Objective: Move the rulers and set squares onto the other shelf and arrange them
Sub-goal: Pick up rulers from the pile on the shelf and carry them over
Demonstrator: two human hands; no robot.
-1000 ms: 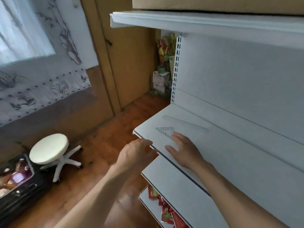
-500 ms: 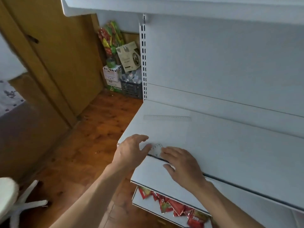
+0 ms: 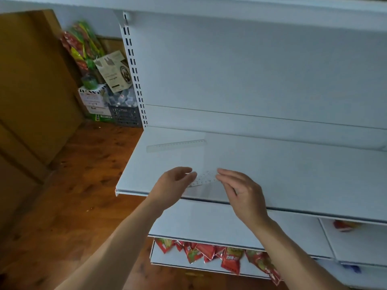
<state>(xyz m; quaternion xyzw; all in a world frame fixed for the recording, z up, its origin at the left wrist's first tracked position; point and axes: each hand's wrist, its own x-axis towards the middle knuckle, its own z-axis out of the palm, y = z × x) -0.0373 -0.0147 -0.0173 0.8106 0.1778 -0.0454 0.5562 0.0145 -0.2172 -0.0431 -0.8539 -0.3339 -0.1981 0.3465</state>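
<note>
We face a tall white shelving unit whose back panel (image 3: 251,70) fills most of the view. Its broad middle shelf (image 3: 293,168) runs out towards us. Under it we see a lower shelf (image 3: 209,222), and under that a bottom shelf with a row of red snack packets (image 3: 230,258). To the left lies a wooden floor (image 3: 73,195) beside a brown wooden door (image 3: 27,80). In the far corner a dark crate (image 3: 125,116) sits among boxes and bright wrappers. On the middle shelf a clear ruler (image 3: 176,145) lies flat near the back left, slightly slanted and well apart from both hands. Closer to us, near that shelf's front edge, a clear set square (image 3: 205,178) sits between the two hands. We cannot tell whether it rests on the shelf or is lifted just off it. The left hand (image 3: 173,185) has its fingers curled, with thumb and fingertips pinching the set square's left end. The right hand (image 3: 240,193) reaches in from the other side with loosely bent fingers, its fingertips (image 3: 219,172) meeting the right corner. We cannot tell whether they grip it or only touch it.
</note>
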